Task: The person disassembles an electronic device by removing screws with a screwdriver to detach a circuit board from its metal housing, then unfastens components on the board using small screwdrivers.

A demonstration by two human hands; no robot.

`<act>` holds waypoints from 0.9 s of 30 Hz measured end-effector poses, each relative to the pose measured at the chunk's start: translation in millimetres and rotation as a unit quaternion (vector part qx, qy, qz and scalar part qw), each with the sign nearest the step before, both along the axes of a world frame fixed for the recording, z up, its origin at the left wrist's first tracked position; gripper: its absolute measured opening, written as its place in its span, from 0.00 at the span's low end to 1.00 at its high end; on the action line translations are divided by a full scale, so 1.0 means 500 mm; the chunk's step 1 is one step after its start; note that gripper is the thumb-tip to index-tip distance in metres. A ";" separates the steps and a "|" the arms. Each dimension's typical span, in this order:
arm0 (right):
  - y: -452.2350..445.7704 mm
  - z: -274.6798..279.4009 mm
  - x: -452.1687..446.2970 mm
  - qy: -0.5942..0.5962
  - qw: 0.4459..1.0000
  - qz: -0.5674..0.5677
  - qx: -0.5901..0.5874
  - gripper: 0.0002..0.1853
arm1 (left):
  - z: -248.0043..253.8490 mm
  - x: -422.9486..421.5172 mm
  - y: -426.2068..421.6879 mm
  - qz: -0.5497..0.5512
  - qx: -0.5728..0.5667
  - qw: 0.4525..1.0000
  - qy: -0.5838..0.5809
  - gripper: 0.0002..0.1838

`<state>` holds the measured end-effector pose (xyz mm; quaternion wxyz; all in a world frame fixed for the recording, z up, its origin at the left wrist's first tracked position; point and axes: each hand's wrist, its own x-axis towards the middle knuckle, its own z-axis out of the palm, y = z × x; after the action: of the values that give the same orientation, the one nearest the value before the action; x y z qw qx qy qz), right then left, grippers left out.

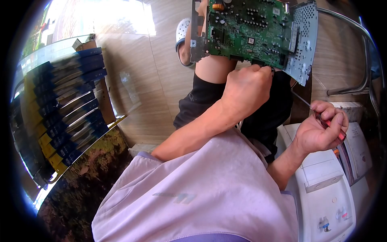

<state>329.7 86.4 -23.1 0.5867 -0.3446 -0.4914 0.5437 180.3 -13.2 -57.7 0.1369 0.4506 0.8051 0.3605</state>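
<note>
A green circuit board (250,36) lies on a metal frame above the knees, with a perforated metal plate (305,38) along its right side. My left hand (248,89) is closed at the board's lower edge, its fingertips by the dark connectors there; what it grips, if anything, is hidden. To the lower right, my right hand (324,127) holds a screwdriver by its red handle (338,134). The thin shaft (301,98) points up and left toward the plate's lower corner, where its tip is hard to make out.
Blue and yellow boxes (60,113) are stacked at the left beside a mottled brown surface (92,173). At the lower right stands a white plastic unit (326,181). A curved metal tube frame (365,52) is at the upper right. Tiled floor (149,97) lies beneath.
</note>
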 end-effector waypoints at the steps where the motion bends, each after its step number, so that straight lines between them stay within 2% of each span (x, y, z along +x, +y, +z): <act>1: -0.001 0.000 -0.001 -0.003 1.000 -0.001 0.001 0.08 | 0.000 0.000 0.001 0.001 -0.001 1.000 0.004 0.05; 5: -0.001 0.000 0.002 -0.002 1.000 0.001 0.006 0.08 | -0.002 0.001 -0.002 -0.007 -0.015 1.000 0.011 0.04; 11: 0.032 0.012 0.049 -0.012 1.000 0.001 0.022 0.12 | -0.024 -0.016 -0.024 -0.032 0.097 0.994 -0.027 0.06; 14: 0.047 0.040 0.070 0.064 0.998 0.010 -0.025 0.14 | -0.020 -0.019 -0.036 -0.037 0.142 0.980 -0.136 0.06; 16: 0.053 0.059 0.070 0.123 0.991 0.012 -0.045 0.14 | -0.009 -0.022 -0.047 -0.024 0.118 0.966 -0.231 0.05; 20: 0.072 0.095 0.088 0.196 0.971 0.105 -0.092 0.14 | 0.008 -0.032 -0.077 -0.032 0.052 0.932 -0.357 0.03; 23: 0.080 0.111 0.093 0.218 0.947 0.204 -0.117 0.15 | 0.022 -0.027 -0.091 -0.085 0.094 0.943 -0.306 0.03; 24: 0.078 0.113 0.090 0.209 0.950 0.206 -0.109 0.15 | 0.024 -0.030 -0.092 -0.109 0.111 0.958 -0.239 0.04; 27: 0.068 0.127 0.076 0.222 0.932 0.265 -0.106 0.15 | 0.035 -0.024 -0.090 -0.131 0.144 0.957 -0.213 0.06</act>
<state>367.7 120.4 40.3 0.4752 -0.1328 -0.3618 0.7910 168.3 -58.1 -40.4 0.2853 0.4800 0.6302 0.5394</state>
